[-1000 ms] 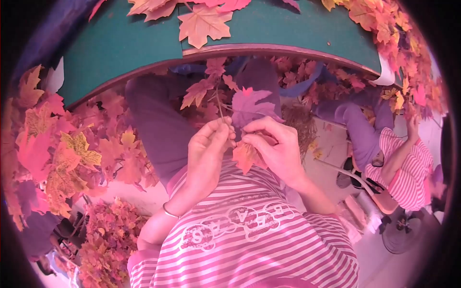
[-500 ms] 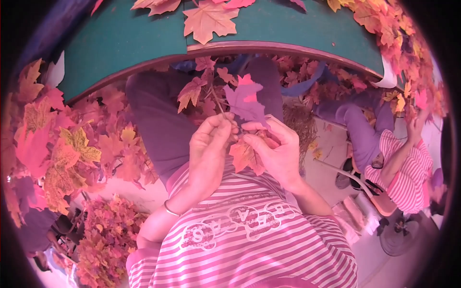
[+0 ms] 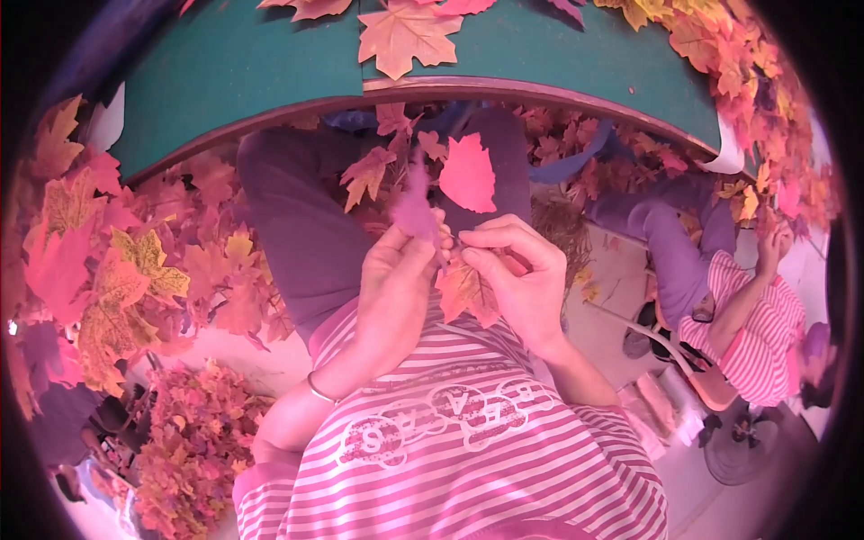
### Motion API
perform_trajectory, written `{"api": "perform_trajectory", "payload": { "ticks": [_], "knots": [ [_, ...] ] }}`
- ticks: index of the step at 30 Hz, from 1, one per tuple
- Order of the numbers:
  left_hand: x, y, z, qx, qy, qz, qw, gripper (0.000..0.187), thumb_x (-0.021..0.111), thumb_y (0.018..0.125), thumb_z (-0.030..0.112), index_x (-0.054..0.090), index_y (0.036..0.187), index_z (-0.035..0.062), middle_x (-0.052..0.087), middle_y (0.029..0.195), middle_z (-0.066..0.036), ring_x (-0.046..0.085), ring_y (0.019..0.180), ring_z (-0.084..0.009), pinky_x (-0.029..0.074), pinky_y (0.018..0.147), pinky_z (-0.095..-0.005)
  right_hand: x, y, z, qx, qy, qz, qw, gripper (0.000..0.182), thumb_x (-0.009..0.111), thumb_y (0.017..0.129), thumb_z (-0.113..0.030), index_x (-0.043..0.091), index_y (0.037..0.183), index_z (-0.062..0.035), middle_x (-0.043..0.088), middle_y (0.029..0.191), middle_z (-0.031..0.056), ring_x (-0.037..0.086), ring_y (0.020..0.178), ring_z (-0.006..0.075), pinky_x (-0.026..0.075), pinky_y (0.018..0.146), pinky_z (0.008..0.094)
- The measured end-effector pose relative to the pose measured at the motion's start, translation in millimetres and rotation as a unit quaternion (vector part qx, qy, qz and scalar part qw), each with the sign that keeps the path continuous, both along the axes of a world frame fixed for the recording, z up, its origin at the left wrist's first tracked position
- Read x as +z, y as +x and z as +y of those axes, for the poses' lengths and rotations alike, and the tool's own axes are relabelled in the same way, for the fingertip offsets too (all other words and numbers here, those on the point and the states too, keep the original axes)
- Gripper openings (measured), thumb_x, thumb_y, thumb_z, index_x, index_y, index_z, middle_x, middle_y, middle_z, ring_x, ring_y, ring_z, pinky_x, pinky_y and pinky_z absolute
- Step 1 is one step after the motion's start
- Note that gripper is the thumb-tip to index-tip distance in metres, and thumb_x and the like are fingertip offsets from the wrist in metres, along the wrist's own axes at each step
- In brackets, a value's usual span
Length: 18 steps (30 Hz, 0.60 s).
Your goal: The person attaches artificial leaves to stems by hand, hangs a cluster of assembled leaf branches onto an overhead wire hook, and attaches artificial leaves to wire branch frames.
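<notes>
Left hand (image 3: 393, 288): its grip is pinched on the leafy twig (image 3: 367, 173), near the purple leaf (image 3: 415, 202).
Right hand (image 3: 524, 277): its grip is pinched on a thin stem (image 3: 458, 242), just beside the left fingers.
Leafy twig: over the lap, below the near edge of the bench (image 3: 243, 85), with its small leaves pointing to the far side.
Purple leaf: it was spread out between the hands; now it is turned thin and stands over the left fingers.
Pink leaf (image 3: 468, 173): it was mostly hidden behind the purple one; now it shows, on the far side of the right fingers.
Orange leaf (image 3: 468, 292): still hanging between the hands, on the near side.
Big leaf pile (image 3: 117, 270): to the left.
Other person (image 3: 751, 315): sitting on the right, hands up by leaves.
</notes>
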<state>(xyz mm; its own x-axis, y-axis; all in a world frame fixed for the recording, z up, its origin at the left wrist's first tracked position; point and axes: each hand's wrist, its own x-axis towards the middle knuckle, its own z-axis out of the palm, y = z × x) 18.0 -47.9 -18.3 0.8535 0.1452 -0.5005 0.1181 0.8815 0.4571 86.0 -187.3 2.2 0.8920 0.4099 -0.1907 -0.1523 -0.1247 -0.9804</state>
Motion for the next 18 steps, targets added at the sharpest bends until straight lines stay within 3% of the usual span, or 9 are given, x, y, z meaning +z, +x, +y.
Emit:
{"api": "perform_trajectory", "payload": {
  "ticks": [5,8,10,14,18],
  "knots": [
    [4.4,-1.0,-1.2,-0.007,0.024,0.011,1.000,0.021,0.051,0.101,0.003,0.058,0.120,-0.0014,0.060,0.109,-0.006,0.056,0.098,-0.0120,0.046,0.092,-0.0279,5.3,0.1,4.4,0.007,-0.030,-0.024,0.999,0.019,0.072,0.079,0.010,0.073,0.097,0.0024,0.068,0.091,0.0091,0.066,0.085,0.0147,0.053,0.077,0.0255],
    [10.6,1.5,-6.0,0.010,0.067,0.031,0.997,0.014,0.058,0.101,0.014,0.061,0.110,0.0030,0.065,0.100,-0.001,0.058,0.087,-0.0064,0.048,0.079,-0.0242,7.9,1.7,4.9,0.029,-0.063,-0.081,0.994,0.021,0.072,0.077,0.010,0.073,0.097,0.0029,0.068,0.088,0.0099,0.067,0.081,0.0173,0.053,0.073,0.0271],
    [1.8,-3.7,-6.8,-0.003,0.069,0.016,0.997,0.014,0.058,0.101,0.013,0.062,0.109,0.0029,0.065,0.100,-0.001,0.058,0.087,-0.0062,0.048,0.078,-0.0238,6.2,-0.7,4.2,0.031,-0.089,-0.113,0.989,0.020,0.072,0.076,0.010,0.072,0.095,0.0032,0.067,0.086,0.0112,0.067,0.078,0.0202,0.053,0.070,0.0290],
    [-4.9,-8.1,-10.0,-0.016,0.105,0.039,0.994,0.015,0.056,0.101,0.009,0.061,0.113,0.0007,0.065,0.101,-0.003,0.059,0.087,-0.0079,0.048,0.076,-0.0239,-0.7,-0.9,4.5,0.043,-0.132,-0.258,0.956,0.018,0.071,0.076,0.010,0.071,0.092,0.0031,0.065,0.084,0.0130,0.066,0.073,0.0237,0.052,0.063,0.0309],
    [-10.7,-11.4,-4.8,-0.020,0.016,0.022,0.999,0.020,0.056,0.100,0.008,0.057,0.119,0.0005,0.064,0.105,-0.007,0.063,0.096,-0.0143,0.053,0.083,-0.0281,2.0,-4.6,11.9,0.060,-0.141,-0.275,0.949,0.017,0.070,0.078,0.008,0.069,0.094,0.0025,0.060,0.083,0.0123,0.065,0.071,0.0259,0.052,0.060,0.0326]
  ]
}}
